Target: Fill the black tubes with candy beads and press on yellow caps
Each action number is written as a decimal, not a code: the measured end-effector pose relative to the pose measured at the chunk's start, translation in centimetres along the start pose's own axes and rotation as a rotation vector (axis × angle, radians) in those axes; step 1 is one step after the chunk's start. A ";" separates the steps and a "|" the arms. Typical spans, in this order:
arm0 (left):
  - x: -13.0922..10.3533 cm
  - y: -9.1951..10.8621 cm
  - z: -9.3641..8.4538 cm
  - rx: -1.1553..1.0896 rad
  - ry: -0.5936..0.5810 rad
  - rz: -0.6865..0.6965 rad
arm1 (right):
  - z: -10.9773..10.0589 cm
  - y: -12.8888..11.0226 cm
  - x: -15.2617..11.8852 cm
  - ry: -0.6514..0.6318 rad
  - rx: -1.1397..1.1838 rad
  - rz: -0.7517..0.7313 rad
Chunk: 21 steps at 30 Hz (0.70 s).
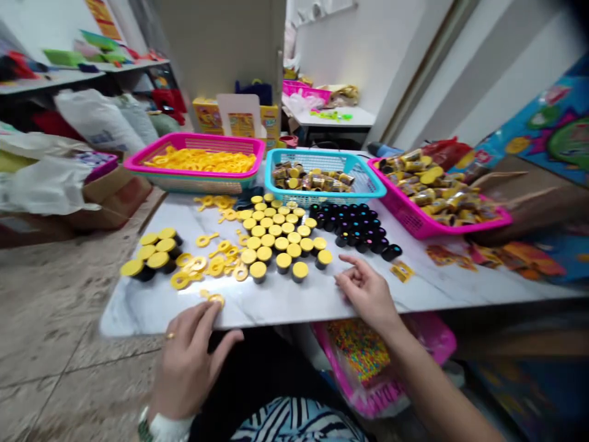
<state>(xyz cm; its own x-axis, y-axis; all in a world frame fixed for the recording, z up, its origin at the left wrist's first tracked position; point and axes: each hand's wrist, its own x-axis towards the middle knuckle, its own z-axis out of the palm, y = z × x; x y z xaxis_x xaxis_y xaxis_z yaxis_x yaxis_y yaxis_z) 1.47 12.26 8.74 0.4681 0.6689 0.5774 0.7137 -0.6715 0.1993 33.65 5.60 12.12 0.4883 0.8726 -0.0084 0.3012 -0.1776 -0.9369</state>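
My left hand (pixel 186 353) is at the front edge of the table, thumb spread away from the fingers. Its fingertips touch a small yellow ring with a tab (pixel 215 299) lying flat there. Further right, my right hand (pixel 365 288) hovers low over the tabletop, index finger stretched out and the other fingers loosely bent, with nothing visible in it. Nearest to it stands a black canister with a yellow cap (pixel 324 258), at the edge of a large group of such canisters (pixel 275 231). More loose yellow rings (pixel 216 266) lie between that group and a smaller canister cluster (pixel 159 253).
Behind stand a pink basket of yellow pieces (pixel 200 161), a blue basket (pixel 375 181) of wrapped tubes and a pink basket (pixel 414 224) heaped with more tubes. Black canisters (pixel 354 224) stand right of centre. A yellow wrapper (pixel 402 271) lies nearby. Under the table is a pink bin (pixel 446 341).
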 end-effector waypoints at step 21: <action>11.1 21.6 10.2 -1.099 -0.365 -0.250 | -7.1 2.2 -1.4 0.068 0.237 0.048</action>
<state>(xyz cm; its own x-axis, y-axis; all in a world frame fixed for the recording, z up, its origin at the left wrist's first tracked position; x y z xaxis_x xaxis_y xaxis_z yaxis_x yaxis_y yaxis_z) 27.43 8.40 11.36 0.6272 0.7524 0.2014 0.0590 -0.3037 0.9509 39.46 0.79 12.51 0.5535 0.8320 -0.0387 0.0796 -0.0990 -0.9919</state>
